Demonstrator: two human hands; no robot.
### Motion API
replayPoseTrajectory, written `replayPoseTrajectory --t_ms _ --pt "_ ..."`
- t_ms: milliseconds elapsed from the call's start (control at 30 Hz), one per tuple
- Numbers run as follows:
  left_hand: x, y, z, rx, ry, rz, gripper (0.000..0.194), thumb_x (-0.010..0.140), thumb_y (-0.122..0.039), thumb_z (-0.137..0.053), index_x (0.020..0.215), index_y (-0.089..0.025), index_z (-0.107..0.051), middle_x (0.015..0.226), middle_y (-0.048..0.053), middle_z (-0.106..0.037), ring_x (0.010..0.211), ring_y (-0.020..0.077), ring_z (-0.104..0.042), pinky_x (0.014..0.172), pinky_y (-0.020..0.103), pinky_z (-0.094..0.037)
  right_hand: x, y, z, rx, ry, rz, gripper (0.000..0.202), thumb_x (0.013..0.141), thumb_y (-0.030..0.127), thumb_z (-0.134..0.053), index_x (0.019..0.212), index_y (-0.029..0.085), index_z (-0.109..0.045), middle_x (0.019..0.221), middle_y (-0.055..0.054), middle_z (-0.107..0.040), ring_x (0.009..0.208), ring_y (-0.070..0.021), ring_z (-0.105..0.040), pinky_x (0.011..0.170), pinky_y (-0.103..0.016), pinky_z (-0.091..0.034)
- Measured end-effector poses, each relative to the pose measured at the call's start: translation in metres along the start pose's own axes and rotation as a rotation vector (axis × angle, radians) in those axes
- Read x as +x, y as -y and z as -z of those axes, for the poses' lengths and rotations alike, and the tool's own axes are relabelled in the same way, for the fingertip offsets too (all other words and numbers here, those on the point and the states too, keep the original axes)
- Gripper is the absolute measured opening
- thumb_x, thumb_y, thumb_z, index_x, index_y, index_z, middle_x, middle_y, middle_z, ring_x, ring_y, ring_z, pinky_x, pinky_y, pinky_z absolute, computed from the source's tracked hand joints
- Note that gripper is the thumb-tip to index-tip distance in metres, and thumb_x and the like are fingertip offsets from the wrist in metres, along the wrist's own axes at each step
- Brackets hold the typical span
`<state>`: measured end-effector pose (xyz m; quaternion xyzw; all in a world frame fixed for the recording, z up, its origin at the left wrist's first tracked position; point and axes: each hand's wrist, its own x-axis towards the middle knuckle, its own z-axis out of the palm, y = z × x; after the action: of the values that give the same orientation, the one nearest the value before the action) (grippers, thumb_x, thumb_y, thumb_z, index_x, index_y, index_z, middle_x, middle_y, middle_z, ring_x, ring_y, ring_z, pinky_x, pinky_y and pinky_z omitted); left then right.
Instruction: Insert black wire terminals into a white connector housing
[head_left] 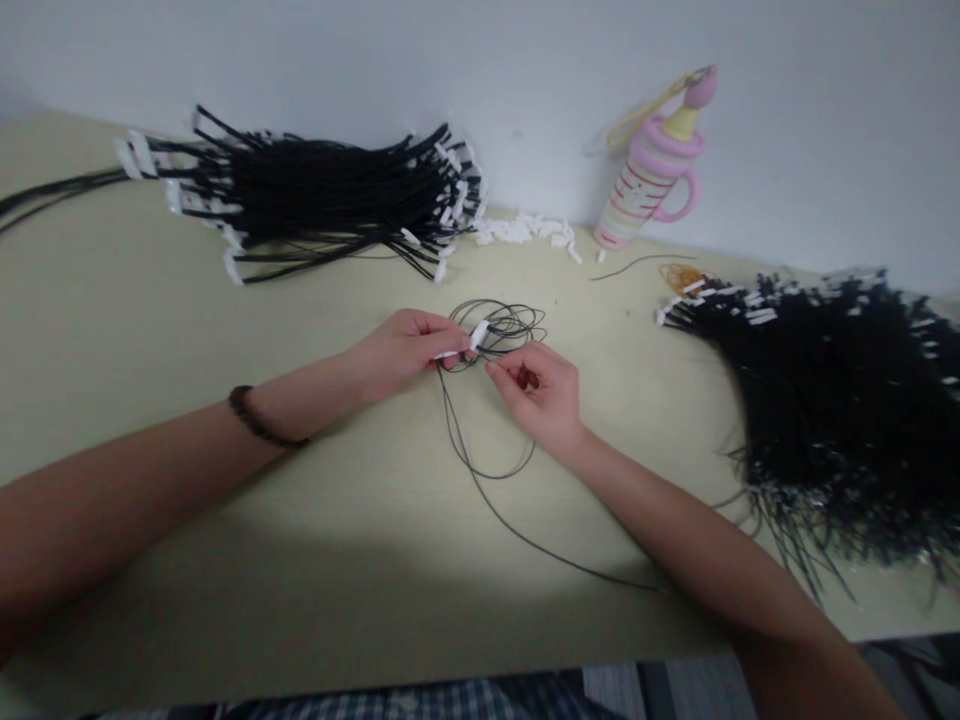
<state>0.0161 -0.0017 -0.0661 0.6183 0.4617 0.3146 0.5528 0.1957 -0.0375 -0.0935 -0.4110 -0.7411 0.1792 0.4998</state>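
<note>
In the head view, 2 bare arms reach over a pale worktop (150, 330). The left hand (401, 352), with a dark bead bracelet (259, 420) on its wrist, pinches a small white tag (478, 335) between thumb and fingertips; the tag sits on a thin black cord (480, 480). The cord forms a loose coil (506, 325) just above both hands, and its free length trails down the worktop toward the right forearm. The right hand (544, 395) is curled, its fingertips closed on the cord just beside the left hand's pinch; the exact contact is blurred, so it probably grips only the cord.

At the back left lies a large bundle of black cords (322, 195) with white tags at their ends. A second, bigger heap (832, 400) spreads at the right, well apart from the hands. A scatter of loose white tags (525, 232) lies along the wall (300, 60), near a pink striped bottle (652, 170) that leans against it. A checked garment (420, 700) shows at the bottom edge.
</note>
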Motion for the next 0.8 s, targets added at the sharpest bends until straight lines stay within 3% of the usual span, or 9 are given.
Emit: replayPoseTrajectory --t_ms 267,600,800 --pt "0.0005 -0.0007 0.0003 -0.006 0.011 -0.009 0.018 0.073 -0.024 -0.057 0.057 -0.015 -0.06 0.052 -0.002 -0.048 0.053 0.0089 -0.04 0.052 0.023 -0.029 -0.0008 -0.0008 0.0004 -0.005 -0.01 0.005 0.013 0.08 0.021 -0.057 0.068 0.016 -0.059 0.057 0.003 -0.047 0.054 -0.0079 -0.043 0.052 -0.021 -0.036" --pt "0.0004 0.0003 0.0007 0.04 0.005 -0.004 0.016 0.072 -0.028 -0.058 0.066 -0.014 -0.066 0.054 -0.001 -0.051 0.053 0.0096 -0.042 0.052 0.023 -0.029 0.0005 -0.0001 -0.0002 -0.035 -0.005 0.008 0.014 0.08 0.022 -0.057 0.068 0.017 -0.06 0.056 0.003 -0.047 0.053 -0.008 -0.044 0.052 -0.021 -0.036" --pt "-0.0013 -0.0007 -0.0017 0.069 0.031 -0.034 0.019 0.074 -0.026 -0.058 0.06 -0.014 -0.061 0.053 -0.002 -0.051 0.053 0.008 -0.041 0.054 0.022 -0.03 0.0007 0.0014 0.0 -0.013 0.005 0.043 0.014 0.08 0.02 -0.057 0.067 0.016 -0.06 0.056 0.003 -0.048 0.054 -0.0078 -0.044 0.051 -0.02 -0.035"
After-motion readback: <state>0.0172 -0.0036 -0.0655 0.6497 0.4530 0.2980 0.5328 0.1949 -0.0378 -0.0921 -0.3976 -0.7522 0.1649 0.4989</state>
